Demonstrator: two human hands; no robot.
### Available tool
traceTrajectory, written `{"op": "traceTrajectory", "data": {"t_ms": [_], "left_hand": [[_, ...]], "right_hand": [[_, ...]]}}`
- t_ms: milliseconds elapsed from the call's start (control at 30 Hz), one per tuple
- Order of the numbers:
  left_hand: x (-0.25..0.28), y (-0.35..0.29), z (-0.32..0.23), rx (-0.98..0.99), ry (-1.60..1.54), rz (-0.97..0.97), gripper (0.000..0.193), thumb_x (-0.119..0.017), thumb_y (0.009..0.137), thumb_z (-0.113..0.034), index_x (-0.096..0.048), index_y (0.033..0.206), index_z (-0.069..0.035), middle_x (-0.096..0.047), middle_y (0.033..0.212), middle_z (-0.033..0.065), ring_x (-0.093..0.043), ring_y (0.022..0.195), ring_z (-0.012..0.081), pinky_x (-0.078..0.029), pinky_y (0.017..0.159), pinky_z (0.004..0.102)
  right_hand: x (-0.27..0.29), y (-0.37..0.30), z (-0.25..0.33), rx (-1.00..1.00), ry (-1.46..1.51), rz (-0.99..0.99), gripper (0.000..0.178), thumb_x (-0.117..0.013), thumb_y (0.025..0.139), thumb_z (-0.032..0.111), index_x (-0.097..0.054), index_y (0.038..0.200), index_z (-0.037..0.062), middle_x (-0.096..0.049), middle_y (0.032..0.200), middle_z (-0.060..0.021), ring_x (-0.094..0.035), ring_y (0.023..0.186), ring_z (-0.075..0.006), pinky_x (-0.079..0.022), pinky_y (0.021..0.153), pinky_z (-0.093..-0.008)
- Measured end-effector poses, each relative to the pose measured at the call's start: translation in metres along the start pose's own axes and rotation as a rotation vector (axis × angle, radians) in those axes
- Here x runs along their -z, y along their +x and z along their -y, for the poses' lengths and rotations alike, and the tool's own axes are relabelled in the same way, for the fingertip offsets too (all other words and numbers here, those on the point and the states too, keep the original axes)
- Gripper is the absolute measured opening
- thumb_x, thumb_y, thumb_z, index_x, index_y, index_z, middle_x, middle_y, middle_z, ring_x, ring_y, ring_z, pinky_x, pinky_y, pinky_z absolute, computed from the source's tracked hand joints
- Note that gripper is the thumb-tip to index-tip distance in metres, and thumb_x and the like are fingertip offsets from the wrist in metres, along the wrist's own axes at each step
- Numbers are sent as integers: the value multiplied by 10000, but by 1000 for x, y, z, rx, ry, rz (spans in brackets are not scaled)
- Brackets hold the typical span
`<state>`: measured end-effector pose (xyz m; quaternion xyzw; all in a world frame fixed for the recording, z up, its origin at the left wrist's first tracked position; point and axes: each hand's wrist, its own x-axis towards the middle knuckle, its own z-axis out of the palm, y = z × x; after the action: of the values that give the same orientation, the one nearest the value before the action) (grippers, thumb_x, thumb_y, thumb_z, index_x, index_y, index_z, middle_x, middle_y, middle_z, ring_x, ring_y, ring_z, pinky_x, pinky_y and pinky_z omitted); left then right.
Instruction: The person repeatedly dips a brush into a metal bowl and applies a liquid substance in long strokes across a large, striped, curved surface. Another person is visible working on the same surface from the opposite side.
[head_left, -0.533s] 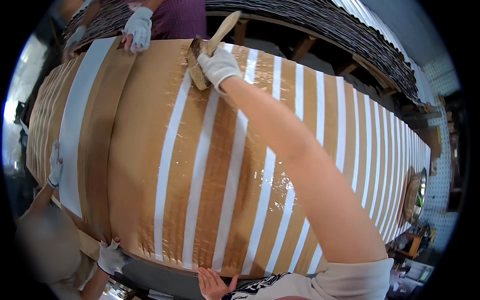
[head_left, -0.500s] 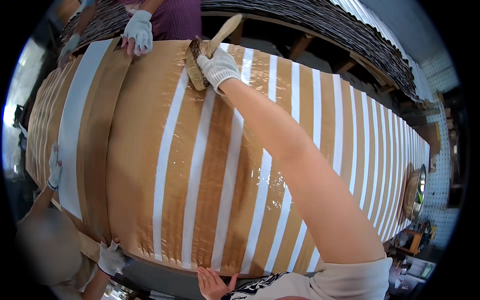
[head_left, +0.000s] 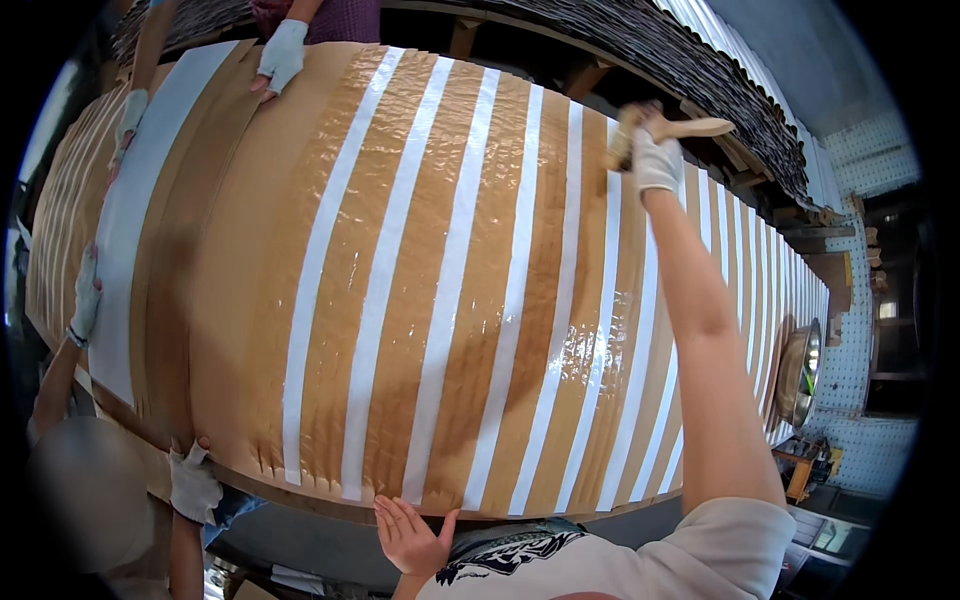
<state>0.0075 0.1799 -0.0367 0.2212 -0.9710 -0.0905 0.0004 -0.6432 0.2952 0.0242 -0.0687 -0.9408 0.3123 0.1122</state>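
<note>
My right hand (head_left: 657,165), in a white knit glove, is closed round a wide brush at the far edge of the table. The brush's pale wooden handle (head_left: 700,128) points right, and its bristle end is smeared by motion. Under my right arm, overlapping brown paper sheets (head_left: 395,405) lie fanned out, with white bands (head_left: 452,285) between them. Their middle part looks wet and glossy. My bare left hand (head_left: 412,532) rests at the near edge of the sheets, fingers stretched out, holding nothing.
Two co-workers' gloved hands show at the left: a far pair (head_left: 283,58) and a near pair (head_left: 194,485), on the sheets and a wide pale strip (head_left: 125,250). A metal bowl (head_left: 798,375) stands at the right end. Dark layered sheets (head_left: 690,75) lie beyond.
My right hand has swept the brush to the right along the far edge. My view has shifted a little. The far co-worker's other hand now lies on the pale strip's edge.
</note>
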Motion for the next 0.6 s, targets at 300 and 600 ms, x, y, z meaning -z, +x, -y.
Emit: {"op": "traceTrajectory", "data": {"t_ms": [300, 600], "left_hand": [[10, 0, -4, 42, 42, 9, 949, -765, 776, -574, -512, 1276, 193, -471, 1373, 418, -529, 1253, 502, -434, 1066, 500], [1, -2, 1, 28, 51, -61, 904, -704, 820, -600, -548, 1243, 184, -505, 1351, 403, -549, 1233, 484, -441, 1060, 477]], "right_hand": [[-104, -225, 172, 319, 214, 468, 472, -581, 924, 376, -568, 1210, 0, -638, 1145, -254, -614, 1109, -411, -475, 961, -484], [44, -132, -71, 180, 218, -2, 534, -608, 918, 331, -554, 1318, -20, -607, 1295, -258, -581, 1209, -373, -439, 1043, -403]]}}
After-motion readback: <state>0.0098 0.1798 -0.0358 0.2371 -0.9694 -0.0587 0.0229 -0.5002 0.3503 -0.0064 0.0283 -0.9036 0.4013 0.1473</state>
